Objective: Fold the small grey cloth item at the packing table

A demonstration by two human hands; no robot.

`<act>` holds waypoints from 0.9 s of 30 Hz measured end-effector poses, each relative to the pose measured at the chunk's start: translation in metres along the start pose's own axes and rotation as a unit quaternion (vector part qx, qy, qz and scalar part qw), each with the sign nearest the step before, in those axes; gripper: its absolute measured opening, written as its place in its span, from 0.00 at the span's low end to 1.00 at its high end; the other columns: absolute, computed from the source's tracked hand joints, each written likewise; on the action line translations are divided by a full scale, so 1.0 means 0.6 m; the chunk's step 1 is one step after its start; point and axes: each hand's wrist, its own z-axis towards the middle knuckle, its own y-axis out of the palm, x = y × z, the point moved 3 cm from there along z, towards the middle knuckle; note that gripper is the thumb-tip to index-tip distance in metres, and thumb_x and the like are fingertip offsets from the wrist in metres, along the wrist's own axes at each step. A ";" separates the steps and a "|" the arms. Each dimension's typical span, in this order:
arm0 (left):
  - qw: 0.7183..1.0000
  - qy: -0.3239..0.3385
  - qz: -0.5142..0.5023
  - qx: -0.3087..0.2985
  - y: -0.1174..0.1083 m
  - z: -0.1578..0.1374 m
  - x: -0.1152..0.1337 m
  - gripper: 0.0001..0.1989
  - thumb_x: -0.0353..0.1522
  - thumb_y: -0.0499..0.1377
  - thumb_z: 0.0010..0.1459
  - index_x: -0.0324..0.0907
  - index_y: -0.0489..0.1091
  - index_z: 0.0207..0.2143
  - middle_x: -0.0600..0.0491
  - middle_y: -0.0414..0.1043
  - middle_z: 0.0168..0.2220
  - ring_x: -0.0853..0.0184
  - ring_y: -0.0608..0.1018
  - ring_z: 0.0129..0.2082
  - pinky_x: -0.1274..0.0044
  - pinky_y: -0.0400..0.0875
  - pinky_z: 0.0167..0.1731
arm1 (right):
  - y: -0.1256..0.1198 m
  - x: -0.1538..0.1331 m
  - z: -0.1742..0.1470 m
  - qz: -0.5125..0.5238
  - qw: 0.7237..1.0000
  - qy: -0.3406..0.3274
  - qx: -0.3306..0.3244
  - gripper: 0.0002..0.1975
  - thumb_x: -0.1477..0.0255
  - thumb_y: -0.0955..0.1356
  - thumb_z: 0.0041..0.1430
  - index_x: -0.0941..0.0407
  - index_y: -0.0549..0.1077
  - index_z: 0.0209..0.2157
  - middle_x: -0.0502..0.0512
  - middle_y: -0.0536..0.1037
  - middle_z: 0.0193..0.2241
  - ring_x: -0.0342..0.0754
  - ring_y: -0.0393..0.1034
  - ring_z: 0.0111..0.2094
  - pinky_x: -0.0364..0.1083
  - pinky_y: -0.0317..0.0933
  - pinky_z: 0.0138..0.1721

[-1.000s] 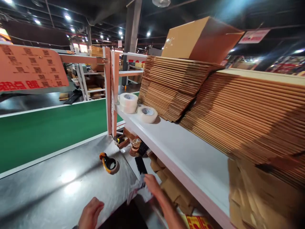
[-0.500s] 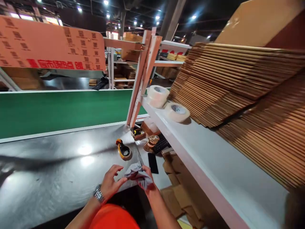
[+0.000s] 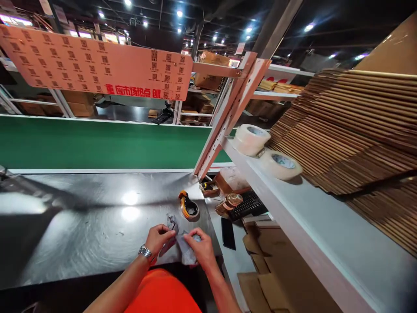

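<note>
My left hand (image 3: 159, 238) and my right hand (image 3: 201, 248) both grip a small grey plastic bag (image 3: 182, 243) at the near edge of a steel worktable (image 3: 81, 226). The left wrist carries a metal watch (image 3: 145, 252). An orange tape dispenser (image 3: 188, 206) lies on the table just beyond the bag. A black phone (image 3: 227, 233) lies to the right of my right hand.
A green conveyor belt (image 3: 97, 143) runs behind the table. A white shelf (image 3: 312, 221) on the right bears two tape rolls (image 3: 250, 139) (image 3: 280, 164) and stacks of flat cardboard (image 3: 352, 130). Under it lie a keyboard (image 3: 249, 204), a small tape roll (image 3: 232, 201) and cardboard scraps (image 3: 270, 269).
My view has swung left and down. My right hand brought the bag from beside the phone onto the table edge, and my left hand came over and took hold of it too.
</note>
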 end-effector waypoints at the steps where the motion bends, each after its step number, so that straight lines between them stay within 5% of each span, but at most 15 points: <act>1: 1.000 -0.004 -0.006 -0.003 -0.006 0.002 -0.003 0.31 0.51 0.79 0.32 0.39 0.72 0.24 0.52 0.69 0.22 0.70 0.67 0.21 0.77 0.60 0.23 | 0.019 -0.013 -0.006 -0.021 0.999 -0.029 -0.029 0.25 0.48 0.78 0.50 0.57 0.82 0.33 0.58 0.79 0.35 0.54 0.71 0.39 0.50 0.64 0.45; 4: 0.999 -0.013 -0.017 -0.027 -0.021 0.002 -0.014 0.36 0.56 0.81 0.31 0.38 0.71 0.25 0.55 0.67 0.21 0.73 0.62 0.19 0.79 0.52 0.20 | 0.072 -0.027 -0.013 -0.031 0.997 -0.011 -0.075 0.30 0.45 0.75 0.53 0.59 0.84 0.41 0.61 0.82 0.41 0.57 0.74 0.44 0.52 0.64 0.51; 9: 0.991 -0.079 -0.062 -0.088 -0.045 -0.007 -0.027 0.42 0.65 0.78 0.30 0.40 0.72 0.28 0.59 0.60 0.18 0.71 0.61 0.15 0.77 0.52 0.15 | 0.112 -0.016 -0.004 0.004 0.995 0.054 -0.078 0.33 0.39 0.74 0.48 0.59 0.79 0.33 0.56 0.78 0.32 0.51 0.67 0.36 0.49 0.60 0.42; 13: 0.993 -0.073 -0.061 -0.066 -0.064 -0.007 -0.021 0.33 0.58 0.74 0.35 0.41 0.69 0.26 0.57 0.62 0.21 0.71 0.64 0.20 0.76 0.62 0.22 | 0.127 -0.010 -0.010 0.025 0.993 0.081 -0.086 0.33 0.40 0.76 0.45 0.59 0.74 0.30 0.52 0.70 0.27 0.46 0.60 0.32 0.47 0.55 0.38; 16: 0.999 -0.046 -0.007 -0.010 -0.080 -0.004 -0.013 0.23 0.52 0.65 0.38 0.44 0.65 0.24 0.58 0.59 0.20 0.69 0.61 0.21 0.75 0.59 0.23 | 0.142 -0.005 -0.021 0.065 0.987 0.086 -0.117 0.35 0.39 0.76 0.46 0.58 0.70 0.31 0.50 0.66 0.26 0.44 0.56 0.30 0.45 0.51 0.36; 18: 0.999 0.013 0.031 0.024 -0.092 -0.004 -0.006 0.18 0.46 0.63 0.37 0.44 0.67 0.26 0.57 0.62 0.22 0.67 0.64 0.24 0.75 0.59 0.26 | 0.153 0.001 -0.025 0.083 0.985 0.073 -0.134 0.37 0.37 0.76 0.48 0.58 0.70 0.33 0.49 0.65 0.27 0.44 0.55 0.30 0.45 0.51 0.36; 20: 0.985 0.146 0.085 0.030 -0.104 -0.008 0.005 0.13 0.41 0.64 0.42 0.43 0.70 0.28 0.53 0.68 0.28 0.63 0.70 0.30 0.73 0.65 0.33 | 0.163 0.008 -0.026 0.089 0.984 0.071 -0.137 0.39 0.34 0.76 0.48 0.58 0.70 0.35 0.50 0.65 0.28 0.44 0.55 0.31 0.45 0.52 0.37; 23: 0.909 0.366 0.197 0.006 -0.118 -0.019 0.011 0.08 0.34 0.61 0.60 0.41 0.77 0.30 0.48 0.70 0.34 0.59 0.75 0.37 0.71 0.69 0.40 | 0.176 0.016 -0.025 0.085 0.985 0.082 -0.126 0.43 0.30 0.74 0.46 0.59 0.70 0.35 0.51 0.66 0.30 0.45 0.56 0.32 0.45 0.53 0.38; 27: 0.814 0.485 0.321 0.015 -0.138 -0.020 -0.001 0.14 0.28 0.59 0.68 0.46 0.86 0.40 0.48 0.70 0.35 0.58 0.75 0.37 0.72 0.67 0.38 | 0.191 0.013 -0.027 0.032 0.991 0.046 -0.125 0.38 0.33 0.71 0.53 0.58 0.69 0.33 0.51 0.65 0.30 0.46 0.56 0.34 0.46 0.54 0.39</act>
